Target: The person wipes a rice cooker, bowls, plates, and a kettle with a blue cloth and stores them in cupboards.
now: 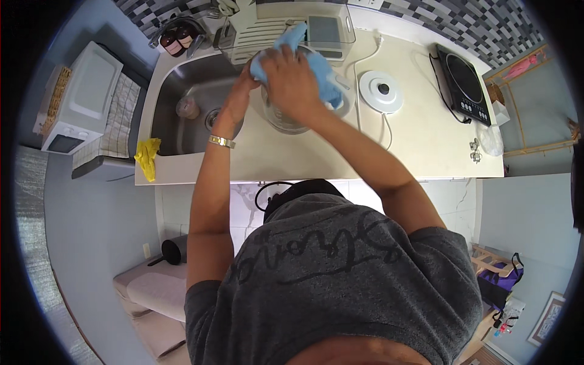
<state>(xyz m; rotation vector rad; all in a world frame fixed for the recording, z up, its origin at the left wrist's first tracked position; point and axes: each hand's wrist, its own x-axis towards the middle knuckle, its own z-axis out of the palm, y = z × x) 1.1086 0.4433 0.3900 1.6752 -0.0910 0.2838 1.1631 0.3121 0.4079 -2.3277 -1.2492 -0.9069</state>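
My right hand [292, 82] is pressed over a light blue cloth [324, 75], its fingers spread across the folds. Under the cloth is a clear round vessel [285, 121] with a pale handle on its right side; it looks like a glass kettle. My left hand [242, 98] grips the left side of this vessel, close to the cloth, with its fingertips partly hidden. Right of the vessel, a white round power base [382, 91] with a black centre connector rests on the countertop, its cord trailing.
A steel sink [182, 132] holds a clear plastic cup [187, 108]. On the sink's front rim hangs a yellow cloth [147, 157]. Behind my hands stands a clear dish rack [255, 34]. An induction cooktop [465, 82] leans at the right, near a plastic bag [490, 140].
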